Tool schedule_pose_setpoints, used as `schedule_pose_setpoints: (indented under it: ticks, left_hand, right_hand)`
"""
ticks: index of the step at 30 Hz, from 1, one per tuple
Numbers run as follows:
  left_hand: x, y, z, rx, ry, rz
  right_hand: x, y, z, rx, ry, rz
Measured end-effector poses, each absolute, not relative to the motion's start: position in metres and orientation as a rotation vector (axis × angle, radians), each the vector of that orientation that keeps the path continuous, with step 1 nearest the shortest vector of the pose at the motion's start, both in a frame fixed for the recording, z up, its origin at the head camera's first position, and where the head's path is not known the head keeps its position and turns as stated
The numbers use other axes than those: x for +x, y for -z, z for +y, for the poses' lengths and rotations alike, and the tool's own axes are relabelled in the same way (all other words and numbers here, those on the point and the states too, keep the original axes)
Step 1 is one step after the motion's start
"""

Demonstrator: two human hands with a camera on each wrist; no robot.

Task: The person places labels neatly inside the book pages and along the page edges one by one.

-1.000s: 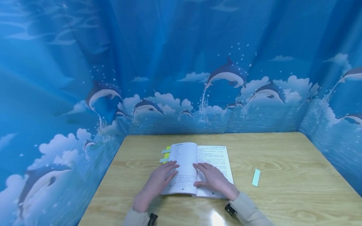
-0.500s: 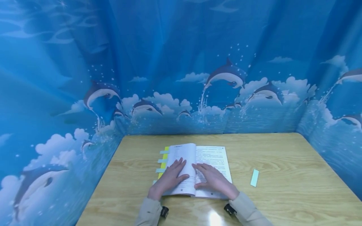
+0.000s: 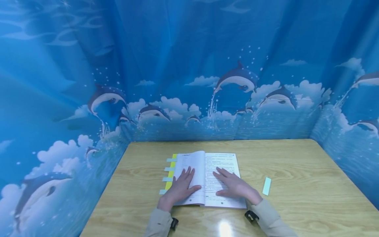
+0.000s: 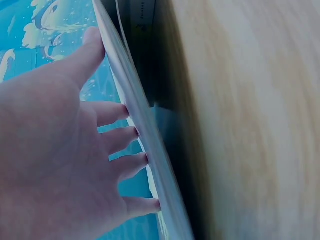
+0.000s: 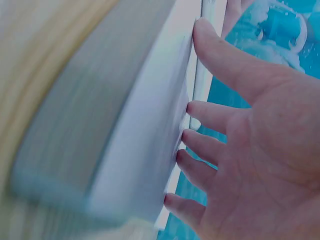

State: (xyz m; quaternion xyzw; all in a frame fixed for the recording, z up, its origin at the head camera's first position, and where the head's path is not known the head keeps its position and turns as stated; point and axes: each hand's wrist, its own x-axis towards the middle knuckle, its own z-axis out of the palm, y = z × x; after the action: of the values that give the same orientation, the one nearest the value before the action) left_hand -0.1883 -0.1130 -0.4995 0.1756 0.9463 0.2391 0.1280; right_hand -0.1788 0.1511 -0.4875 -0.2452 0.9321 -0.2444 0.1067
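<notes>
An open book (image 3: 195,161) with printed white pages lies on the table. My left hand (image 3: 181,188) rests on the left page, fingers spread, and the left wrist view shows its fingertips touching the paper. On the right page lies my right hand (image 3: 235,186), also spread; in the right wrist view its fingertips (image 5: 187,159) meet the page. Several pale green tabs (image 3: 167,179) and a yellow strip (image 3: 171,173) stick out past the book's left edge. Neither hand grips anything.
A loose pale green strip (image 3: 266,186) lies on the wooden table (image 3: 308,171) to the right of the book. A blue curtain (image 3: 183,65) printed with dolphins hangs along the back and sides of the table.
My left hand has shifted right and inward over the left page, uncovering more green tabs. My right hand has slid rightward from near the spine to the middle of the right page.
</notes>
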Motion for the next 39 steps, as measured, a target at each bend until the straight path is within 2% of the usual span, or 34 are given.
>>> schedule_pose_setpoints:
  ticks: [9, 16, 26, 39]
  left_hand:
    - [-0.187, 0.5, -0.11, 0.546, -0.695, 2.77]
    - [-0.184, 0.497, -0.11, 0.547, -0.67, 2.764]
    - [-0.182, 0.495, -0.11, 0.567, -0.65, 2.766]
    - [-0.181, 0.493, -0.109, 0.562, -0.669, 2.756]
  right_hand:
    - [-0.172, 0.493, 0.18, -0.604, 0.645, 2.817]
    - [-0.162, 0.497, 0.197, -0.631, 0.646, 2.898]
    - [-0.145, 0.486, 0.211, -0.574, 0.643, 2.92]
    - [-0.138, 0.48, 0.282, -0.32, 0.469, 3.13]
